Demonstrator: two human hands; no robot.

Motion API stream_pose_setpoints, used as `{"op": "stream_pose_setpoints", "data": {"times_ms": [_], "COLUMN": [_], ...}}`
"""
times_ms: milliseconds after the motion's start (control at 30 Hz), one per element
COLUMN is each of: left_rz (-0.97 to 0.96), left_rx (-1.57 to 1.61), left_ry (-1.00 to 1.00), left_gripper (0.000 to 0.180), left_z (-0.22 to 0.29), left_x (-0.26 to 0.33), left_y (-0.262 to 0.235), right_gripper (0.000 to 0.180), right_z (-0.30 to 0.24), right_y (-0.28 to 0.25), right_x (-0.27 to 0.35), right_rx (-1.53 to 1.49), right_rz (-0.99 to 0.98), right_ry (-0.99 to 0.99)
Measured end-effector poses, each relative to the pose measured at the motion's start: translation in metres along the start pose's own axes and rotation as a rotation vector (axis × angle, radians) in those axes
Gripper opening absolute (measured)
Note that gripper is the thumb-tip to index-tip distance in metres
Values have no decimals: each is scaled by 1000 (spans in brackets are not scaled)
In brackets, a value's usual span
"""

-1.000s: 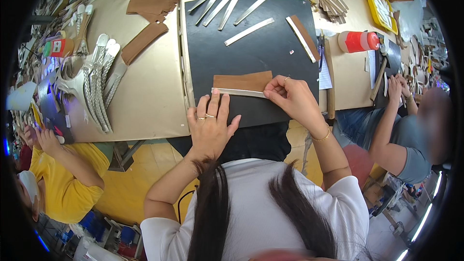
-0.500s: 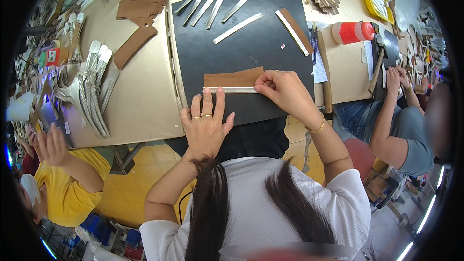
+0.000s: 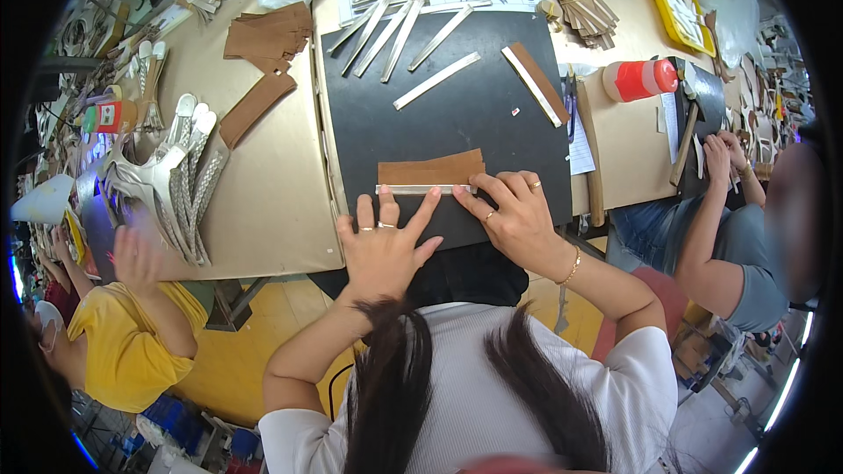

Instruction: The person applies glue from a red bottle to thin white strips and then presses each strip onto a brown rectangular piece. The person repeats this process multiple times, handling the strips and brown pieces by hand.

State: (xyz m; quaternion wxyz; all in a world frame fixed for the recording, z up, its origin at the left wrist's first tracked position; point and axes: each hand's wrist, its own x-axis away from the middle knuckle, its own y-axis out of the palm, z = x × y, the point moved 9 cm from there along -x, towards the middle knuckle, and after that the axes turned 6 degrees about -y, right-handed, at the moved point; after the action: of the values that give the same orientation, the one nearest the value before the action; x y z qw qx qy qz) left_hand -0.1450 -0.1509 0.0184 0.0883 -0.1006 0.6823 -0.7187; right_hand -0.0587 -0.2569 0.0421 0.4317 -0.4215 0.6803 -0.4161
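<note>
A brown leather piece [image 3: 430,171] lies on the black mat [image 3: 351,136] in front of me. Along its near edge runs a narrow silvery-white strip [image 3: 408,189]. My left hand [image 3: 384,250] is open with fingers spread, its fingertips pressing on the strip from above. At the strip's right end, my right hand [image 3: 520,221] rests with its fingertips on the strip and the leather's corner. Its fingers are apart and slightly bent. Farther back on the mat lie a loose silvery strip [image 3: 436,81] and another brown piece with a pale strip along its edge [image 3: 537,81].
Several silvery strips [image 3: 404,42] lie at the back. Brown leather pieces [image 3: 268,35] and braided white straps [image 3: 167,175] are on the left. A red-and-white bottle [image 3: 641,79], a hammer [image 3: 685,136] and a yellow tray [image 3: 667,22] are on the right. People sit at both sides.
My right hand has gone from a pinch at the leather's right end to fingertips laid on the strip. My left index finger has spread rightward along the strip. The view has shifted slightly.
</note>
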Motion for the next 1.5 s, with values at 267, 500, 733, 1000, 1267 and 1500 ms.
{"op": "stream_pose_setpoints", "data": {"times_ms": [267, 500, 733, 1000, 1267, 1500], "left_rz": [6, -96, -104, -50, -113, -233], "left_rx": [524, 521, 451, 407, 452, 305], "left_ry": [-62, -1, 18, 175, 190, 207], "left_gripper": [28, 31, 33, 29, 32, 43], "left_z": [-30, -20, -15, -1, -1, 7], "left_x": [-48, -62, -62, -59, -67, -69], "left_y": [-19, -9, -13, -14, -14, -17], "right_gripper": [22, 17, 14, 13, 12, 15], "right_z": [27, 36, 40, 42, 41, 5], "right_y": [5, 14, 20, 17, 19, -4], "right_x": [-28, -36, -37, -35, -36, -32], "right_rx": [-235, -254, -288, -305, -259, -108], "right_rz": [65, -3, -27, 13, -14, 13], "right_ry": [265, 368, 376, 376, 359, 198]}}
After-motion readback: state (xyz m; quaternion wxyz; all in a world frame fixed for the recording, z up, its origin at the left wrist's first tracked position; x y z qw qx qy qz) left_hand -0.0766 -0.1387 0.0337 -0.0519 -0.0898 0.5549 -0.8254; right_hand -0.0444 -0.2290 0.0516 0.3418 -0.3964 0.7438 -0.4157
